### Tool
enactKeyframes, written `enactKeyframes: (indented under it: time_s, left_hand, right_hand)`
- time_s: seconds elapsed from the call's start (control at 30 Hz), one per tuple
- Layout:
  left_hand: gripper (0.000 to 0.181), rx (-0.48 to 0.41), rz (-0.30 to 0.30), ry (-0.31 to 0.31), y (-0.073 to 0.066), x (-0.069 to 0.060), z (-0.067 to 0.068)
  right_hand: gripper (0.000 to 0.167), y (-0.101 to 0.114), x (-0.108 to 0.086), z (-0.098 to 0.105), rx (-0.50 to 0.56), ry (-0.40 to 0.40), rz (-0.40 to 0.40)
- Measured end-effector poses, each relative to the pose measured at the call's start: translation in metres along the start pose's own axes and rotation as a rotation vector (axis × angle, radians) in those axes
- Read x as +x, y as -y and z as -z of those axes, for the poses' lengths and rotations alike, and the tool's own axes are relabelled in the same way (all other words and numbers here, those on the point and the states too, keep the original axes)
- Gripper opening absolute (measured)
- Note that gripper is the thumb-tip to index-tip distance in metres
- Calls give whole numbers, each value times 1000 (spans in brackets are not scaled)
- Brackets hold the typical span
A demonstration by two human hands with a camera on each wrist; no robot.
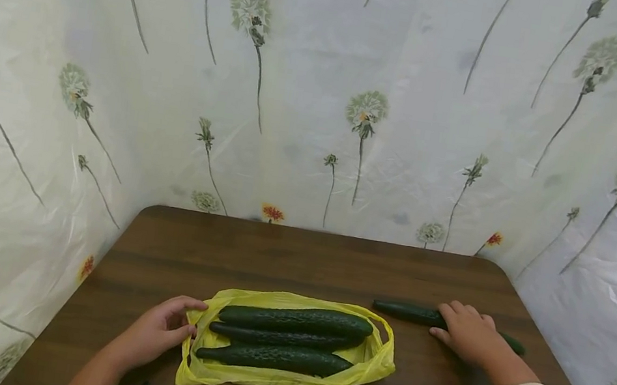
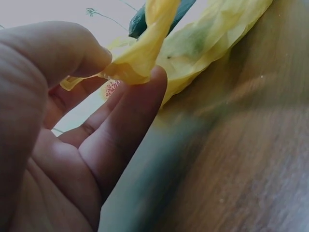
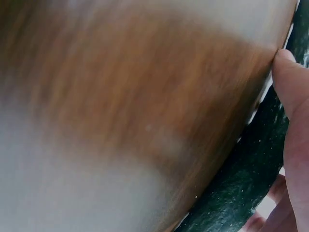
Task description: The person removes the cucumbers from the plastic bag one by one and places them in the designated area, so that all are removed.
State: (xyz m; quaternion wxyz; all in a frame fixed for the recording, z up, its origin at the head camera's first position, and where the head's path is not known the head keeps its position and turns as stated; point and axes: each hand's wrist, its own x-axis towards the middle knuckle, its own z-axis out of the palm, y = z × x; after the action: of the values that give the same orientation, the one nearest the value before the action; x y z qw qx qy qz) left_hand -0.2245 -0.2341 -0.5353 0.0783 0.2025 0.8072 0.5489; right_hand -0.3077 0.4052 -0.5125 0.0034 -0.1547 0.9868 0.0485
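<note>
A yellow plastic bag (image 1: 282, 383) lies open on the table with three dark green cucumbers (image 1: 297, 318) side by side in it. At the bag's left end, my left hand (image 1: 155, 332) pinches its edge between thumb and fingers; the left wrist view shows the thin yellow plastic (image 2: 140, 60) held there. Right of the bag, another cucumber (image 1: 404, 310) lies on the table, and my right hand (image 1: 468, 337) holds it from above near its middle. In the right wrist view the thumb (image 3: 292, 87) lies along this cucumber (image 3: 236, 169), with other fingertips partly showing at its far side.
The brown wooden table (image 1: 299, 257) has rounded far corners. A pale curtain (image 1: 309, 100) printed with dandelions hangs behind it and at both sides.
</note>
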Motion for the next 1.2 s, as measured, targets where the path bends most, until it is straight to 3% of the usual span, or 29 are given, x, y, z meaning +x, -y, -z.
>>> enactKeyframes:
  time_s: [0.47, 0.7, 0.9, 1.2]
  left_hand:
    - [38, 5, 12, -12, -4, -2, 4]
    - [37, 1, -31, -3, 0, 1, 1]
    - [36, 0, -27, -2, 1, 2, -1]
    - [37, 8, -14, -5, -3, 2, -1]
  right_hand:
    - [71, 9, 11, 8, 87, -6, -36]
    - [78, 16, 9, 14, 145, -50, -59]
    - [75, 35, 9, 17, 193, -122, -37]
    - [69, 67, 12, 43, 233, -177, 34]
